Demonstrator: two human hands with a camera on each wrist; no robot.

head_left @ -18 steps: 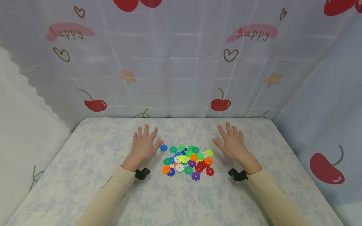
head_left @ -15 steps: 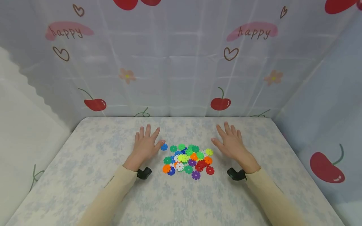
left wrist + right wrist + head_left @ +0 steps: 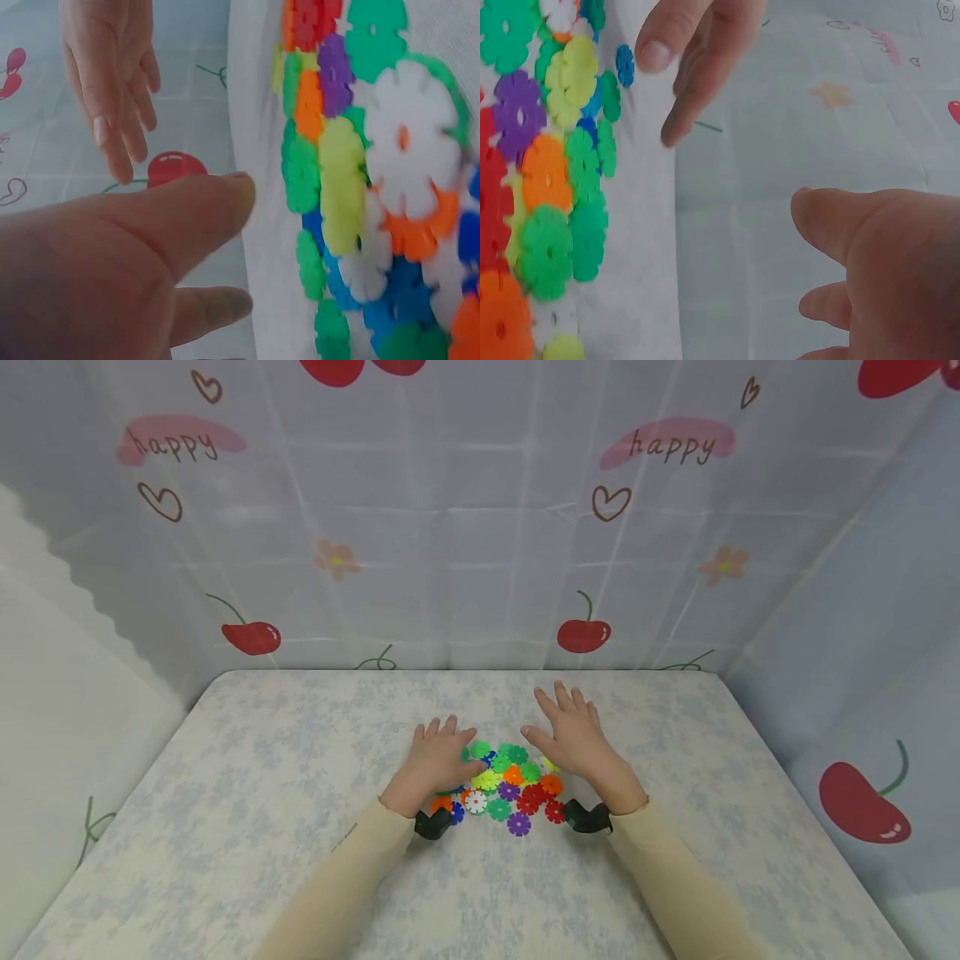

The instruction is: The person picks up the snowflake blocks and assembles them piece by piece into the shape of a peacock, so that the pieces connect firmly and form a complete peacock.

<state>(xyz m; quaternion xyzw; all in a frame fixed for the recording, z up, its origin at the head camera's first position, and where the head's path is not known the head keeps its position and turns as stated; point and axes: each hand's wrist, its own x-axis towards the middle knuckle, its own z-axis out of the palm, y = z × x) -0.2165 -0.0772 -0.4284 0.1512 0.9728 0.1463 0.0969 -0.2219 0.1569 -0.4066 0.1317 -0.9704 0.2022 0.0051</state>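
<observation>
A loose heap of notched, flower-shaped plastic discs lies mid-table, among them a white disc (image 3: 476, 802), a purple disc (image 3: 519, 824) and a red disc (image 3: 532, 795). Over the heap's left side, my left hand (image 3: 435, 762) hovers with fingers spread and hides some pieces. My right hand (image 3: 581, 743) is above the heap's right edge, its fingers straight and thumb out to the left. Neither hand holds anything. In the left wrist view a yellow disc (image 3: 341, 184) shows beyond my thumb; the right wrist view has a green disc (image 3: 547, 253) apart from my fingers.
A pale, blue-mottled cloth covers the table (image 3: 262, 760). Behind it hangs a curtain (image 3: 450, 543) printed with cherries, hearts and flowers, and another stretch of curtain (image 3: 847, 693) closes the right side. Each wrist carries a black camera, such as the left one (image 3: 432, 823).
Both hands have moved inward: the left hand to the right, over the discs, and the right hand to the left. The blue disc at the far left is now covered from the head view.
</observation>
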